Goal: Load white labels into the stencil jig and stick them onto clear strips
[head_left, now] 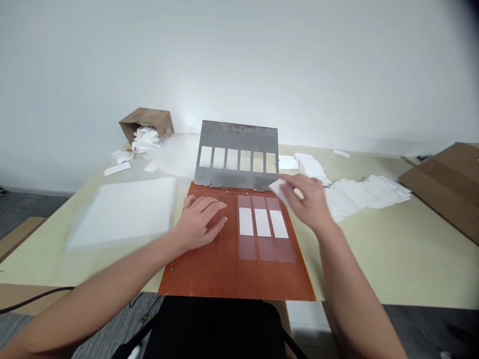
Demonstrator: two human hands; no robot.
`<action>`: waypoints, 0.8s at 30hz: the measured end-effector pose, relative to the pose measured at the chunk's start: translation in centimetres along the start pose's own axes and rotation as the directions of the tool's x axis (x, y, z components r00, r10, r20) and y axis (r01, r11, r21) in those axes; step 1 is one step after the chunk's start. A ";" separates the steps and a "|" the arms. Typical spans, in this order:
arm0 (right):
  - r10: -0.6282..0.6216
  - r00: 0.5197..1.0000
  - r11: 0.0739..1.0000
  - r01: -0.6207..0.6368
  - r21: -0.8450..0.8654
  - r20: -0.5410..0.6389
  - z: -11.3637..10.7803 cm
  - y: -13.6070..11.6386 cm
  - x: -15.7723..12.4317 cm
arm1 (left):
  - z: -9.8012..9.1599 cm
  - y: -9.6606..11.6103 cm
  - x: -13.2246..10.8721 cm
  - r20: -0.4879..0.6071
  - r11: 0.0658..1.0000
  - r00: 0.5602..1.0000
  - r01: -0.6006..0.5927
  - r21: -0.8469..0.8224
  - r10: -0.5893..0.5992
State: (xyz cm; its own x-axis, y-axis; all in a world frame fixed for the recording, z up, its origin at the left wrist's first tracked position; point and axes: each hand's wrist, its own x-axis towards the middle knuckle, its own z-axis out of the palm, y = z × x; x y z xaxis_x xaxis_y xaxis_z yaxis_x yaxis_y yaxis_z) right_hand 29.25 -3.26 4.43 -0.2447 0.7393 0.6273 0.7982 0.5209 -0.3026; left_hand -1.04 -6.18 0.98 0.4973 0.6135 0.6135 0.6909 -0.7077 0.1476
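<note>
An orange board (202, 271) lies flat before me, hinged along its far edge to a raised grey metal plate (239, 132) with a row of pale rectangular windows. My left hand (200, 222) rests palm down on the board's left part, fingers loosely stretched and holding nothing. On the board's right part sit several clear film strips (247, 248), with white cards (263, 222) lying side by side across them. At the board's far right corner my right hand (305, 197) pinches a small white card (279, 191), slightly blurred, just above the strips. Its fingers partly hide that card.
Left of the board lies a stack of translucent sheets (123, 209). Behind it, a tipped cardboard box (149, 117) spills white paper pieces (145, 138). Spread white cards (362, 194) cover the table to the right, near a large cardboard box (445, 184). A wall stands behind.
</note>
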 end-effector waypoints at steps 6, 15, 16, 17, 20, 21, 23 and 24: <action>0.144 0.990 0.920 -0.132 -0.368 0.004 -3.4 4.4 -4.1 | 0.3 0.0 0.0 0.075 1.000 0.997 -0.008 0.020 0.006; 0.359 0.919 0.845 -0.248 -0.473 0.160 -0.5 5.0 -9.0 | 0.5 -0.1 0.1 0.073 0.999 0.996 -0.044 0.032 0.042; 0.364 0.921 0.854 -0.271 -0.444 0.139 -0.6 5.2 -8.9 | 0.5 -0.1 0.1 0.076 0.999 0.996 -0.044 0.031 0.041; 0.366 0.923 0.863 -0.290 -0.413 0.117 -0.6 5.3 -8.9 | 0.5 -0.2 0.1 0.080 0.999 0.996 -0.044 0.028 0.042; 0.371 0.925 0.873 -0.317 -0.371 0.082 -0.7 5.7 -8.9 | 0.6 -0.2 0.1 0.077 0.998 0.996 -0.053 0.023 0.051; 0.377 0.922 0.869 -0.318 -0.379 0.091 -0.7 5.8 -8.9 | 0.6 -0.2 0.1 0.076 0.998 0.996 -0.058 0.022 0.056; 0.401 0.907 0.859 -0.325 -0.395 0.126 -0.6 5.8 -9.1 | 0.6 -0.2 0.1 0.080 0.998 0.995 -0.058 0.021 0.056; 0.418 0.898 0.856 -0.339 -0.390 0.136 -0.6 5.8 -9.1 | 0.7 -0.2 0.1 0.082 0.998 0.995 -0.056 0.021 0.054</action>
State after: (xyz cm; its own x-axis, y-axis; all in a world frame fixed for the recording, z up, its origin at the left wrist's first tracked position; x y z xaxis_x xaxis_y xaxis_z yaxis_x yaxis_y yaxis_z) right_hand 36.43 -7.21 -2.65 0.0392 0.9399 0.3393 0.9810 0.0283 -0.1918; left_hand -0.82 -5.73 0.49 0.5753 0.6011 0.5546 0.6728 -0.7334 0.0970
